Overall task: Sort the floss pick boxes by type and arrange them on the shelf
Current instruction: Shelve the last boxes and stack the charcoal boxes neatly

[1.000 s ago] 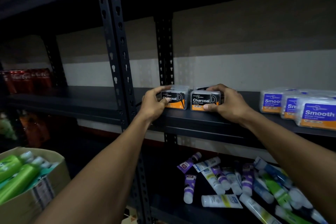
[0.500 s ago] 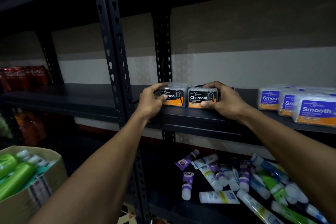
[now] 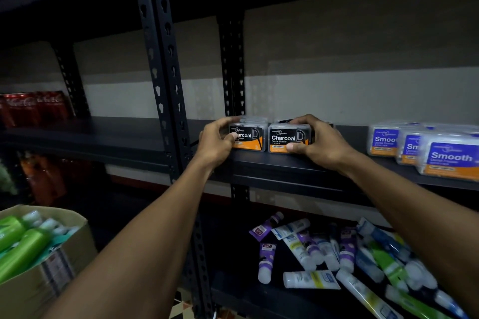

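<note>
Gripping one black box each, both hands reach up to the dark shelf (image 3: 272, 163) at about its middle, just right of the pair of black uprights. The left hand (image 3: 215, 142) is curled around the left end of the left Charcoal box (image 3: 250, 137), its fingers lying over the top edge and its thumb pressed on the front label, covering the first letter of the word. The right hand (image 3: 324, 146) is wrapped around the right end of the right Charcoal box (image 3: 287, 138), fingers over the top and thumb against the lower front edge. The two boxes stand on the shelf side by side, nearly touching, with a thin dark gap between them. Each lies with its long axis running left to right along the shelf front, label facing outward and the print upright. More clear-lidded boxes sit directly behind them, though how many is hard to tell. Well apart to the right, on the same shelf, stands a cluster of Smooth boxes (image 3: 451, 158) with blue and orange labels, also facing outward, the nearest one blurred at the frame edge. On the shelf below lies a loose heap of tubes (image 3: 311, 248) pointing in mixed directions. At the lower left a cardboard carton (image 3: 39, 287) holds green bottles (image 3: 20, 251), and red cans (image 3: 31, 106) stand at the far left of the adjoining shelf.
</note>
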